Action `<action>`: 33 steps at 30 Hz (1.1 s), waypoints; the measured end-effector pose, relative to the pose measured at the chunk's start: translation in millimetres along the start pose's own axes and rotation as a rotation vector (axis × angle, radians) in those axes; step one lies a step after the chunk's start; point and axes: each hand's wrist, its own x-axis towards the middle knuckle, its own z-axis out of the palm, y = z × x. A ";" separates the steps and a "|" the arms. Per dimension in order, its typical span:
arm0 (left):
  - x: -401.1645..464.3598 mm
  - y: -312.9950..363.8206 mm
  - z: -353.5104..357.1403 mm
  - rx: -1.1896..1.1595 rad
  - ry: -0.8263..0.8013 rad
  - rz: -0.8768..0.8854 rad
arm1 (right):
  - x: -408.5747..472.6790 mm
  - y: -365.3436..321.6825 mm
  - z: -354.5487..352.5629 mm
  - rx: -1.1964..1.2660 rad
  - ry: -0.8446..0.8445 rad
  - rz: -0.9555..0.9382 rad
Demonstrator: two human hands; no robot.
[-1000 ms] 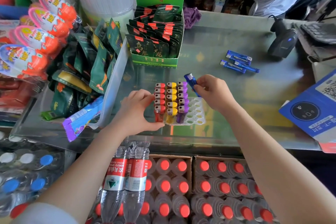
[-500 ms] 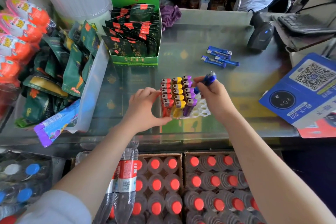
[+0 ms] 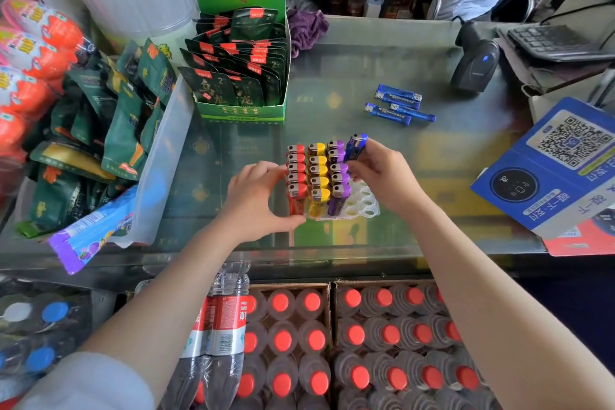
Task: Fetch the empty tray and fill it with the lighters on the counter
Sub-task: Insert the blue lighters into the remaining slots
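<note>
A clear plastic lighter tray stands on the glass counter, holding upright rows of red, yellow and purple lighters; its right-hand holes are bare. My left hand grips the tray's left side beside the red row. My right hand holds a blue lighter upright at the far right corner of the tray, next to the purple row. Three more blue lighters lie loose on the counter farther back.
A green box of tea sachets stands behind the tray. Snack packs crowd the left. A barcode scanner, keyboard and blue QR sign sit at right. Bottled water crates lie below the counter edge.
My right hand has turned the blue lighter more upright and brought it against the far end of the purple row. My left hand stays on the tray.
</note>
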 end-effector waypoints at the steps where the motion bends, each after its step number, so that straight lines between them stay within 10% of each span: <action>1: 0.1 -0.2 0.5 0.003 0.002 0.001 | 1.0 1.4 -0.8 0.017 0.002 0.016; 16: -1.1 2.8 1.7 0.017 0.014 -0.035 | -3.7 17.4 4.5 -0.272 0.016 -0.114; 26: -2.0 9.2 2.1 0.015 0.050 -0.060 | 11.9 27.3 -28.1 -0.039 0.013 -0.014; 33: -1.0 8.4 2.7 0.018 0.069 -0.058 | 55.9 49.8 -32.5 -0.558 0.160 0.059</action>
